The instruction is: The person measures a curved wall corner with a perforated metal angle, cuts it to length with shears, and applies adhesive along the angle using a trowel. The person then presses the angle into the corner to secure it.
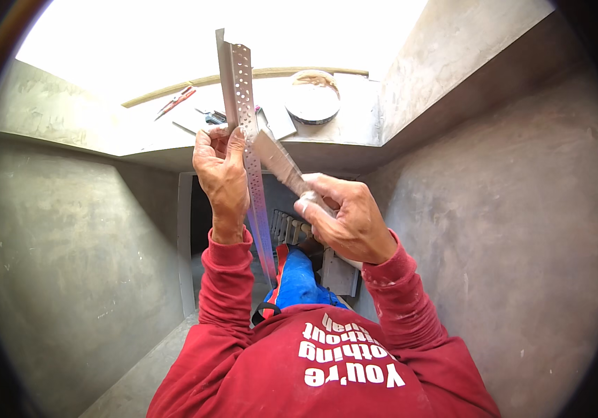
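My left hand [222, 171] is closed around a long perforated metal corner bead [244, 80], held upright in front of me. Its lower end reaches down beside my blue trousers. In my right hand [344, 212] is a putty knife [278, 161], gripped by its handle, which my fingers mostly hide. The blade slants up to the left, its tip close to or touching the bead's perforated flange just right of my left fingers; I cannot tell which. White dust coats the fingers of both hands.
On the bright ledge ahead stand a round tub [313, 97] with pale paste, a red-handled tool [175, 103] and a flat plate [276, 124]. A long wooden strip [173, 87] lies behind them. Grey plastered walls [487, 188] close in on both sides. A rung-like frame [288, 226] shows below.
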